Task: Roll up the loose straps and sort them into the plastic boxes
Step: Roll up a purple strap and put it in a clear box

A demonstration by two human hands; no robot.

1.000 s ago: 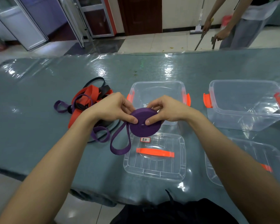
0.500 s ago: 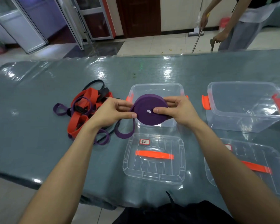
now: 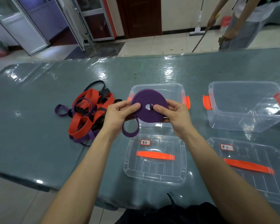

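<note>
Roll of purple strap is held over the near edge of the open middle box, its flat face tilted up to me. Both hands are clamped on it: left hand pinches the left rim, right hand the right rim. The loose tail hangs in front of the box, on the left-hand side, so I judge the left hand will feed it in.
</note>
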